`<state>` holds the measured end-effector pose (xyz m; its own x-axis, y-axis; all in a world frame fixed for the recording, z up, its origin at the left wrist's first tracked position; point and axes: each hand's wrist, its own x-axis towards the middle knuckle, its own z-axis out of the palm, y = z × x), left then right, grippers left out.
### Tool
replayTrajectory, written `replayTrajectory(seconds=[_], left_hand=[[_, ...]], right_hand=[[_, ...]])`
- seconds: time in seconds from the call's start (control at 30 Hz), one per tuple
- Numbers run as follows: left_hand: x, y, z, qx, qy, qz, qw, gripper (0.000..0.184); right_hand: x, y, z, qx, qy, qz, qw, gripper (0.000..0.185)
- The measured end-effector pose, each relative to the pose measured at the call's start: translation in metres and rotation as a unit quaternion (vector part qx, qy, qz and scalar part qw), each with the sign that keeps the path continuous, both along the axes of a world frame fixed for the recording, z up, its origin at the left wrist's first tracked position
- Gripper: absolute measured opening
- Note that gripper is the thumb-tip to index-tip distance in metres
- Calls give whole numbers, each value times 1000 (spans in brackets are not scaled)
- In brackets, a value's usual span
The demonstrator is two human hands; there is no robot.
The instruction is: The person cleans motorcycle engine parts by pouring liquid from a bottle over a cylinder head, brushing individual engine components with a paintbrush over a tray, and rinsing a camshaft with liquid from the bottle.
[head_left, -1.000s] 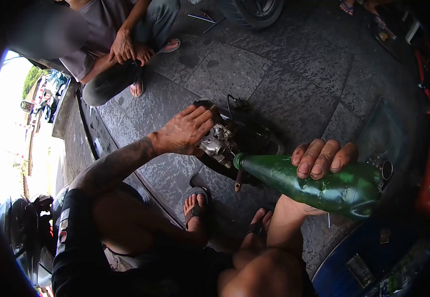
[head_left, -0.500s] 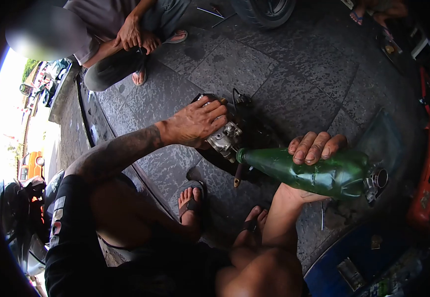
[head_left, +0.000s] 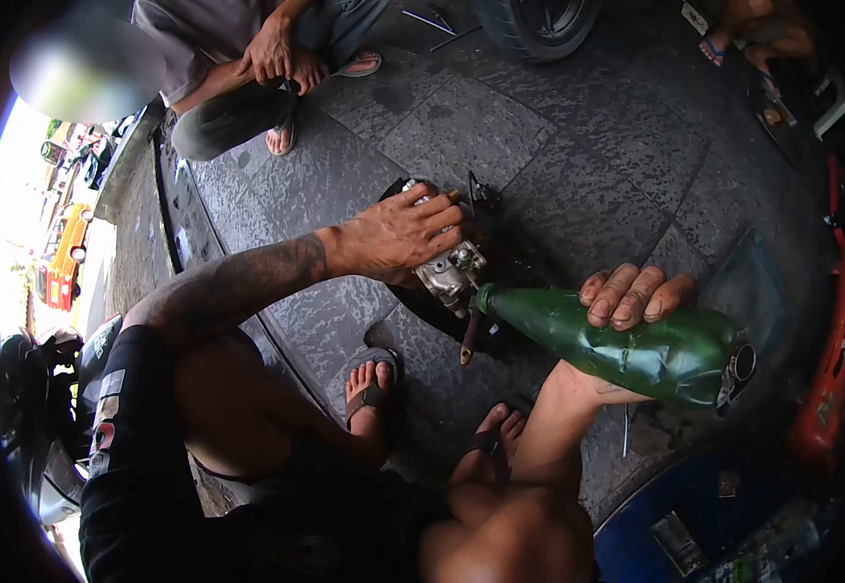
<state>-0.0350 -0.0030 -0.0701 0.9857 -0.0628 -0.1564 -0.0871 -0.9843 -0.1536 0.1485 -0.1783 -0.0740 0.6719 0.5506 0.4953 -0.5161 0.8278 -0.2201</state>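
Note:
My left hand (head_left: 398, 231) is closed over the upper end of a silvery metal engine part (head_left: 451, 274), which lies over a dark pan-like container partly hidden beneath it. In my right hand (head_left: 631, 301) is a green plastic bottle (head_left: 578, 328), lying nearly level, its neck pointing left. The bottle's mouth meets or nearly meets the lower right side of the metal part; whether they touch cannot be told. A brown-tipped piece (head_left: 468, 345) hangs just below the bottle's mouth. A round metal ring (head_left: 742, 362) shows behind the bottle's base.
Across from me a person (head_left: 272, 53) crouches with hands together. A wheel (head_left: 539, 24) and thin tools (head_left: 429, 21) lie at the top. On the right is a red frame (head_left: 842, 340), with a blue surface (head_left: 626, 530) below it. Another person's foot (head_left: 712, 51) shows at top right.
The view has shifted, and an orange vehicle has come into sight at the left. My left hand keeps its hold on the metal part; the bottle tilts slightly differently but stays at the part.

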Motion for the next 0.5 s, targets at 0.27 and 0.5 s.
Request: replayTrajectory(seconds=[0.27,0.5], left_hand=[[6,-6,5,-14,24,11,1000,68],[3,-7,3,-16,4,1,1000,70]], right_hand=[[-5,5,12,21,-97,58,993,44],[-8,4,15,6,-94,48,994,47]])
